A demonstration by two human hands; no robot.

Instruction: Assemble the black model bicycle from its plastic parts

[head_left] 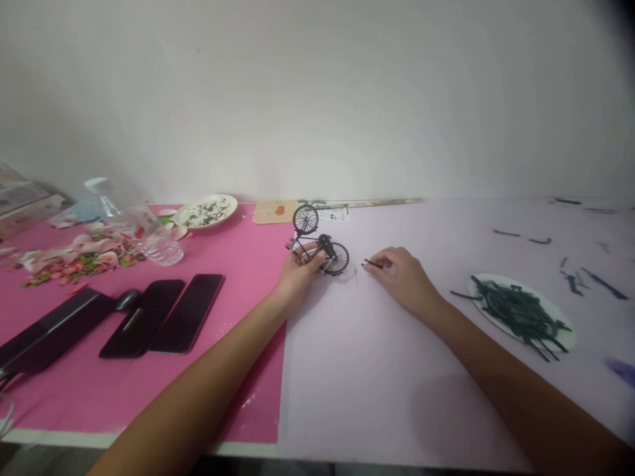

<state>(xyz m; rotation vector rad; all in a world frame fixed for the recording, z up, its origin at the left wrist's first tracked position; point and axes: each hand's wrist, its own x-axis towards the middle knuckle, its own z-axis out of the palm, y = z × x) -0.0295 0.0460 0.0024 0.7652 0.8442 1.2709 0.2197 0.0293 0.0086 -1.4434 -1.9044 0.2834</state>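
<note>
My left hand [300,268] is closed around the frame of a small black model bicycle [325,246]. The bicycle is tilted, with one spoked wheel up at the back and the other low at the right, near the thumb. A short gap to the right, my right hand [397,268] pinches a small thin black part [372,263] between thumb and fingertips. The part points left toward the lower wheel and does not touch it. What kind of part it is, I cannot make out.
A white plate [473,285] heaped with dark plastic pieces lies at the right, with loose dark pieces [604,283] beyond it. On the pink left side are two phones [187,314], a black box-like device [59,324], a plastic bottle [143,228], petals [94,254] and another plate [231,210].
</note>
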